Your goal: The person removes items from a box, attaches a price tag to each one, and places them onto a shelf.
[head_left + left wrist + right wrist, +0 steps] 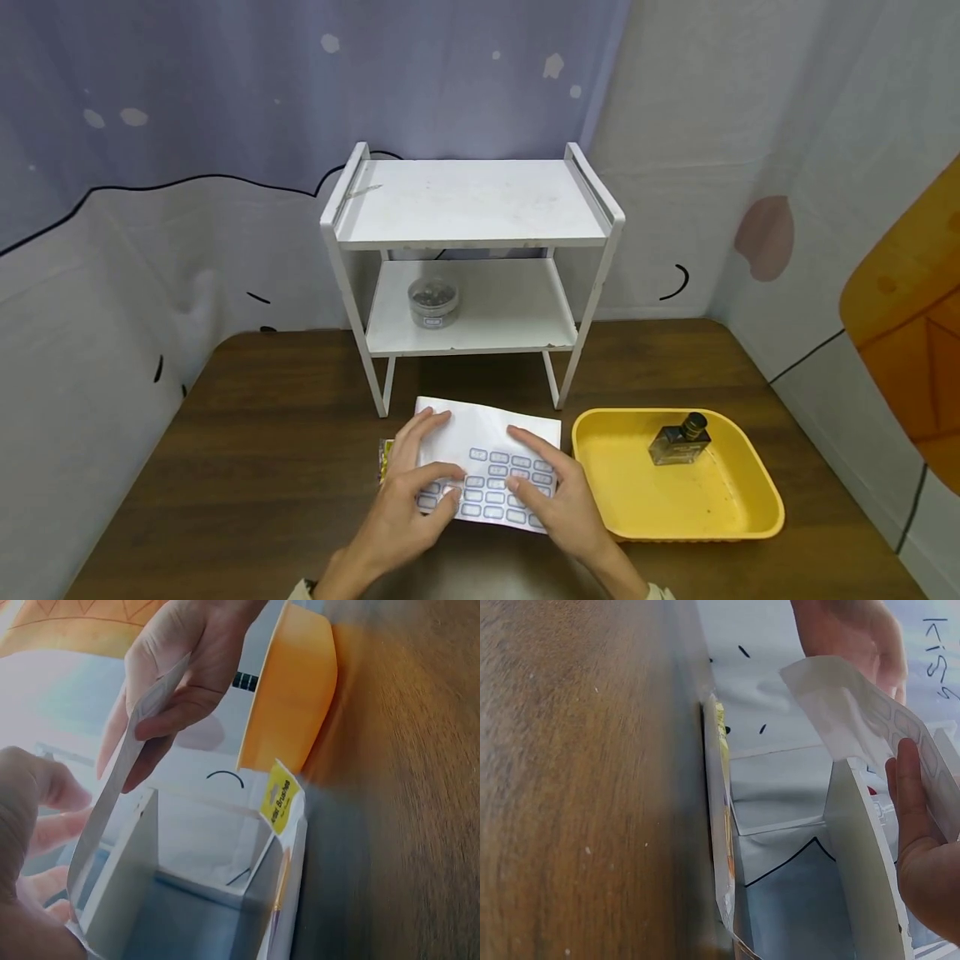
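A white sheet of blue-bordered label stickers (487, 427) is held up off the table between both hands. My left hand (408, 504) grips its left side, with the thumb and forefinger close together over the printed labels. My right hand (566, 500) holds the right side, thumb on the printed face; in the left wrist view its fingers pinch the sheet. Under the sheet lies a clear pack of brushes (279, 806) with a yellow header, mostly hidden from the head view.
A yellow tray (600, 508) on the right holds a glass bottle (675, 447) with a black cap. Behind the hands stands a white two-tier shelf (480, 200). A round clear container (433, 302) with a small label sits on its lower tier.
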Available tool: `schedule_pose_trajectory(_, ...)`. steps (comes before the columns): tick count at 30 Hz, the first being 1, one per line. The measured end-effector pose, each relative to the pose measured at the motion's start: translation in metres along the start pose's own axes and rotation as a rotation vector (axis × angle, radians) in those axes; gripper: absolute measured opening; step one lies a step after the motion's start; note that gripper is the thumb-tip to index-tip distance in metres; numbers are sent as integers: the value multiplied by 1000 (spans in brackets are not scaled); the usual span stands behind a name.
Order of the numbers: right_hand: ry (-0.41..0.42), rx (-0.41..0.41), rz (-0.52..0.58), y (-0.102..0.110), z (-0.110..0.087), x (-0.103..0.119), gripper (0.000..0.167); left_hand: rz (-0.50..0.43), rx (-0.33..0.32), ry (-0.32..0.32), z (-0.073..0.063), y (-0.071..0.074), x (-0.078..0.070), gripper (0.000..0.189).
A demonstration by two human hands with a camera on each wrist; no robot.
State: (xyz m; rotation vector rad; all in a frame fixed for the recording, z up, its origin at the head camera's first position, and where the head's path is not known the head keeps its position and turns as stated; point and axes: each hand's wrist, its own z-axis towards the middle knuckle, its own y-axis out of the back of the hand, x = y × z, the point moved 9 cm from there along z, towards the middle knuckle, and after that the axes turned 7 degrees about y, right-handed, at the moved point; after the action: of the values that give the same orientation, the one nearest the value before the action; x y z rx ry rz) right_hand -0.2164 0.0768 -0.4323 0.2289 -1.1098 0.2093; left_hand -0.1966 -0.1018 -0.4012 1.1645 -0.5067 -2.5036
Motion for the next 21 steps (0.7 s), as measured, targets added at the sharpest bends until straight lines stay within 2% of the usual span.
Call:
schedule_pose_trajectory(15, -8, 7, -28, -2, -1, -3, 52, -57, -21, 169, 0, -10, 11, 29)
schedule_pose_trajectory(21, -20, 4, -35, -2, -1, -5, 53, -146, 10, 235, -1, -14, 16, 29)
